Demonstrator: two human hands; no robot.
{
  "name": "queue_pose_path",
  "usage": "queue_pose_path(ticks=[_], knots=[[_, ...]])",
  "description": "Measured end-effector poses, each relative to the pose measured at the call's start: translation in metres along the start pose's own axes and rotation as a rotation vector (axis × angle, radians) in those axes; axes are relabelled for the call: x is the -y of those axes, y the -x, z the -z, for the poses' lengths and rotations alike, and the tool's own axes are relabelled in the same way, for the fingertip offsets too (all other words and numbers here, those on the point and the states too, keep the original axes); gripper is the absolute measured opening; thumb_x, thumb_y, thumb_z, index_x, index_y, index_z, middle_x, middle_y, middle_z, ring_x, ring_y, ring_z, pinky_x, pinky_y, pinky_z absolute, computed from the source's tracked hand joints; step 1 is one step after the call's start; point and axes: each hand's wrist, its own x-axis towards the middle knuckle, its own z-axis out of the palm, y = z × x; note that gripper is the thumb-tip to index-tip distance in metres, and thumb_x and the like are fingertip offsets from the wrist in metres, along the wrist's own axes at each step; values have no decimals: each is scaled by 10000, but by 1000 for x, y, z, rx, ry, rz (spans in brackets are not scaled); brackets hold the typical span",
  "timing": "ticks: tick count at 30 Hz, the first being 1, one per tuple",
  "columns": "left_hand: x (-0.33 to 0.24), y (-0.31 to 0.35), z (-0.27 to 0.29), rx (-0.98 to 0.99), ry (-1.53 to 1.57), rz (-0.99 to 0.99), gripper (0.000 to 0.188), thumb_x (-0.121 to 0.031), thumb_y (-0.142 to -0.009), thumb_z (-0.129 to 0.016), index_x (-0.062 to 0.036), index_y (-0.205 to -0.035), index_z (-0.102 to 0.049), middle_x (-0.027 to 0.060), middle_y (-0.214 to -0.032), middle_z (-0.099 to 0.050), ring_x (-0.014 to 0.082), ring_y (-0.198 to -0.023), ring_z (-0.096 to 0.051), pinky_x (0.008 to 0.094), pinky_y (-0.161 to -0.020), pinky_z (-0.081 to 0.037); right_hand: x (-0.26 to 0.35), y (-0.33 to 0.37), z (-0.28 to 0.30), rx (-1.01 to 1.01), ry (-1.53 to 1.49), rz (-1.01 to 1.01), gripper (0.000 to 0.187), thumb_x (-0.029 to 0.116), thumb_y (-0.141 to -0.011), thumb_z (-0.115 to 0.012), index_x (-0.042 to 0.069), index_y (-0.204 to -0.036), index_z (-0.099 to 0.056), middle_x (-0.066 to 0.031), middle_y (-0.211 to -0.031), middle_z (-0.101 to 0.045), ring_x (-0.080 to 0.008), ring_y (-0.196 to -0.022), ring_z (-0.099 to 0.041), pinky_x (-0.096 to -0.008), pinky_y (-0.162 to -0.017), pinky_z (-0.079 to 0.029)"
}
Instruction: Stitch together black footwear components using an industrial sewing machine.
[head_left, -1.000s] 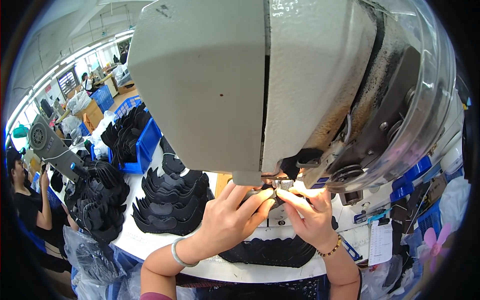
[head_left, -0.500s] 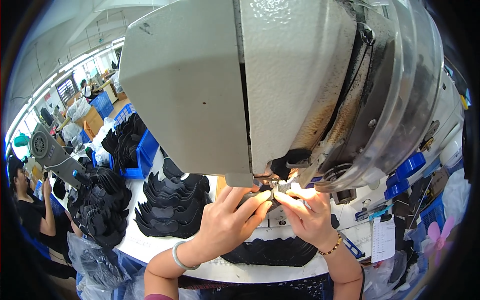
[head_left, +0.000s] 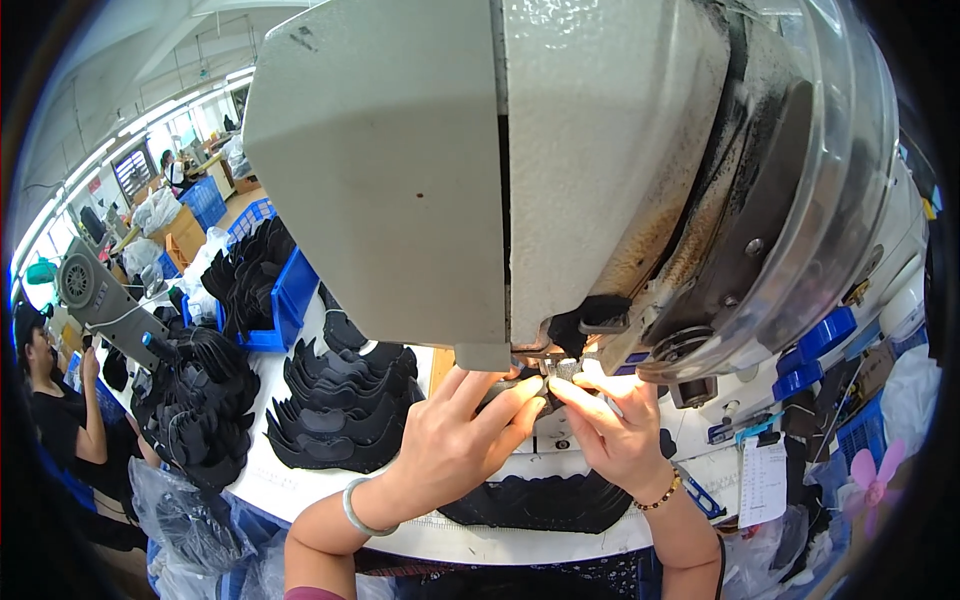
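Both my hands are close together under the head of a large pale sewing machine (head_left: 390,200). My left hand (head_left: 450,435) is closed, thumb and fingers pinching the edge of a small dark fabric piece (head_left: 499,390) beside the needle area. My right hand (head_left: 618,432) pinches the same work from the other side, its thumb and fingertips nearly meeting the left ones. Most of the piece is hidden by my fingers and the machine. Below my hands, at the table's near edge, lies a stack of black curved fabric pieces (head_left: 540,503).
More black pieces (head_left: 340,415) lie in overlapping rows to the left, beside a dark heap (head_left: 195,410). A blue bin (head_left: 290,300) holds others. At right are a paper sheet (head_left: 764,483), a blue-handled cutter (head_left: 700,490) and a pink fan (head_left: 873,475). A co-worker (head_left: 75,420) sits far left.
The machine and surroundings have shifted slightly in the picture. Both hands keep their pinch on the fabric piece in nearly the same place.
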Motion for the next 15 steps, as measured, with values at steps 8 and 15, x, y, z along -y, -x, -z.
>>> queue_pose_path(ticks=[8, 15], knots=[[2, 0, -2, -8, -4, -6, 239, -146, -698, -740, -58, -891, -631, 62, -948, -571, 196, -780, -582, 263, -477, -459, 1, 11, -7, -168, 6, 27, 262, 14, -709, -680, 96, -957, -668, -45, -995, -578, -191, -809, -539, -335, -683, -416], [-6, -7, 10, 37, -91, -6, 274, -126, -682, -722, -70, -939, -645, 56, -953, -563, 228, -859, -566, 311, -622, -480, 17, 12, -10, -51, -258, 4, 126, 45, -807, -568, 44, -707, -644, -31, -627, -592, -176, -528, -554, -280, -541, -435]])
